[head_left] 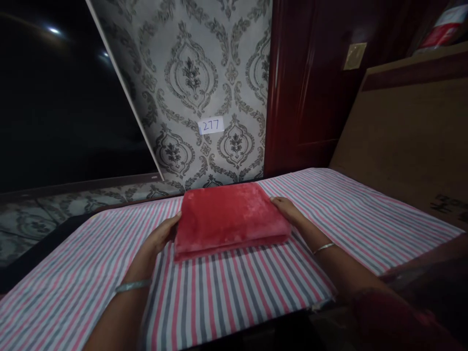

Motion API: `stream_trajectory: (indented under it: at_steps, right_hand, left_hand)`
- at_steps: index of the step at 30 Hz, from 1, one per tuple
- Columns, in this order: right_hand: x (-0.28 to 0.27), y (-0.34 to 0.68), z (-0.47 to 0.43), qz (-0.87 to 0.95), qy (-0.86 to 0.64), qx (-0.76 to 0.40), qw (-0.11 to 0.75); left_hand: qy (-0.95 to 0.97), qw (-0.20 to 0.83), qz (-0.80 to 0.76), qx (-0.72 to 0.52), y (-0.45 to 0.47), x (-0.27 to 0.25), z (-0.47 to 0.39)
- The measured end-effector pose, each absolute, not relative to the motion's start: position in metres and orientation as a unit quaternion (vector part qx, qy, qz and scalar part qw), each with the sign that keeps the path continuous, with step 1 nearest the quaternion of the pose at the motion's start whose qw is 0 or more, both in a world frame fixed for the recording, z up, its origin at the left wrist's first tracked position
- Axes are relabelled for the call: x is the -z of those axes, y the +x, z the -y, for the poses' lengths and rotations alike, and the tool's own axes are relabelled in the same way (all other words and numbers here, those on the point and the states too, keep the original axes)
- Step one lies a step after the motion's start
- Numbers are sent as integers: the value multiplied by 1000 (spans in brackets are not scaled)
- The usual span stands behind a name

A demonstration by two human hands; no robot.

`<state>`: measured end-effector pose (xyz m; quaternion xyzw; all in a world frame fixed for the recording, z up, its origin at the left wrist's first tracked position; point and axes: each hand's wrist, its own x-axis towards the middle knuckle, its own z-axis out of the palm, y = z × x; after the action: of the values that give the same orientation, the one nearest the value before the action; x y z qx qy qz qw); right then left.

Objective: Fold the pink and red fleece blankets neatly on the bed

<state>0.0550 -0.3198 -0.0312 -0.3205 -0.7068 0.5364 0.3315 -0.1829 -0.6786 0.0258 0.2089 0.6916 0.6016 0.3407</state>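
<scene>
A thick, neatly folded red plush cloth (226,217) lies on the striped tablecloth (219,297), its layered front edge facing me. My left hand (161,236) grips its left side, with the thumb along the edge and the other fingers partly hidden behind or under it. On the opposite side, my right hand (287,209) has its thumb on the right edge; its remaining fingers are out of sight beneath the cloth. Whether the cloth rests fully on the table or is slightly raised, I cannot tell.
A large dark screen (66,107) stands at the back left. Behind the table are patterned wallpaper (190,73) with a paper label (211,125) reading 277, and a dark red wooden panel (303,87). A big cardboard box (409,126) borders the right side.
</scene>
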Motion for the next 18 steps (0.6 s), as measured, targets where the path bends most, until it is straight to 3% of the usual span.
stream_trajectory:
  at_steps: [4,7,13,18]
  right_hand:
    - [28,24,303,676,-309,-586,324]
    - [25,1,291,649,-295,-621,326]
    - [36,-19,272,639,-277,-631,342]
    - [63,-20,260,696,-204,-594,347]
  left_hand:
    - [163,411,-621,-648,-212,-37,647]
    - [143,402,-603,-674,-228,-43,625]
    - [177,337,-600,-704,-243,-29,606]
    - [251,179,-677,-668,-253,-4,596]
